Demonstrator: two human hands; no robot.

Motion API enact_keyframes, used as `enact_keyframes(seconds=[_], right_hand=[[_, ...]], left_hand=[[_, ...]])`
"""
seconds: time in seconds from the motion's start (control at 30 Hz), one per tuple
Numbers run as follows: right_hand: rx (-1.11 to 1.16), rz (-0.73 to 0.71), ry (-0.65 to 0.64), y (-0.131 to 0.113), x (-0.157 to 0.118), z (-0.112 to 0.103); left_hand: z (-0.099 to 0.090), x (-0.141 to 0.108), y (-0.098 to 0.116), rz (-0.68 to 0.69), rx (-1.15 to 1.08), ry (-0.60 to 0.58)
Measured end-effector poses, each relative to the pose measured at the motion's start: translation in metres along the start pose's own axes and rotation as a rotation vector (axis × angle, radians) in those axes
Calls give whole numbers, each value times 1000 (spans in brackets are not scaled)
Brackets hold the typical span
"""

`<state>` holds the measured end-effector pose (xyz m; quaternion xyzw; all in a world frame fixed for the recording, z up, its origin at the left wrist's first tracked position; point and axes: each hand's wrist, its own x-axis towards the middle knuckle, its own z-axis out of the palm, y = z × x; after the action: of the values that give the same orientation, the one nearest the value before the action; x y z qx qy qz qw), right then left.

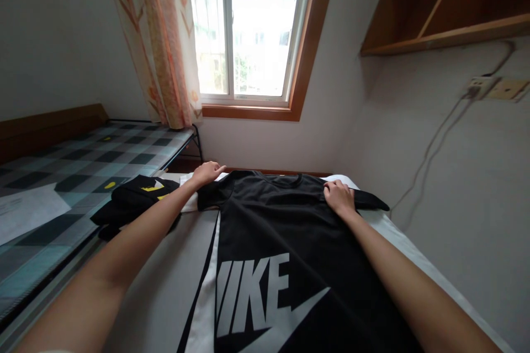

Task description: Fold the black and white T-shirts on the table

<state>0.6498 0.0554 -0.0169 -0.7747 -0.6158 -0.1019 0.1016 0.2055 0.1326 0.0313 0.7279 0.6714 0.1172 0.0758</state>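
Note:
A black T-shirt (273, 226) with large grey lettering and a swoosh lies spread front side up on the bed, its neckline toward the window. My left hand (208, 172) is at the shirt's left shoulder and sleeve, fingers stretched to the right with the thumb apart. On the opposite shoulder, beside the right sleeve, rests my right hand (339, 197), its fingers slightly bent over the cloth. A white strip with a black edge runs along the shirt's left side.
Folded black clothing (136, 198) with a yellow print lies left of the shirt. Beyond it stands a checked mattress (103, 149) with a white paper (31, 212). A curtain (165, 38) hangs by the window; a wooden shelf (447, 36) and a cable (426, 154) are at the right wall.

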Motion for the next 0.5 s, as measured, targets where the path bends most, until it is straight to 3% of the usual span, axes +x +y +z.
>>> enact_keyframes(seconds=[0.13,0.23,0.37,0.5], right_hand=[[-21,94,-63,16,26,-1],[-53,122,-135,21,35,3],[-39,155,-80,19,37,0],[124,230,-59,12,42,-11]], left_hand=[[20,17,36,63,-172,-124],[33,27,51,90,-182,-123],[40,36,53,122,-140,-61],[41,39,46,246,-112,-35]])
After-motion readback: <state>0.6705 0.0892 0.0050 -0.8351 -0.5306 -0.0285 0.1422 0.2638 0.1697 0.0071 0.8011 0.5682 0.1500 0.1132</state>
